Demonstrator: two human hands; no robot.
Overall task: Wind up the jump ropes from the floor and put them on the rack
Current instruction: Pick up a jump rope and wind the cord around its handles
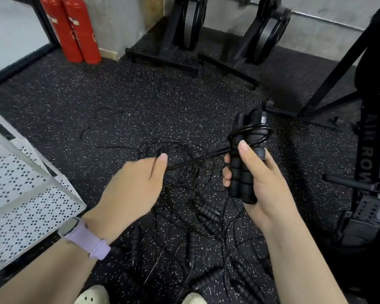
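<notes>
Right of centre in the frame, a pair of black foam jump-rope handles (242, 170) stands upright in the right hand (261, 183), thumb pressed across the front, fingers curled round the back. Several turns of black cord (250, 130) wrap the handles near their tops. One strand runs taut leftward to the left hand (132, 189), whose thumb and fingers pinch it; a lilac wristband (90, 240) sits on that wrist. Below both hands, more ropes (184, 216) lie tangled on the speckled floor (97, 95). A white perforated rack (20, 194) fills the left edge. Two red extinguishers (72, 29) stand upper left.
</notes>
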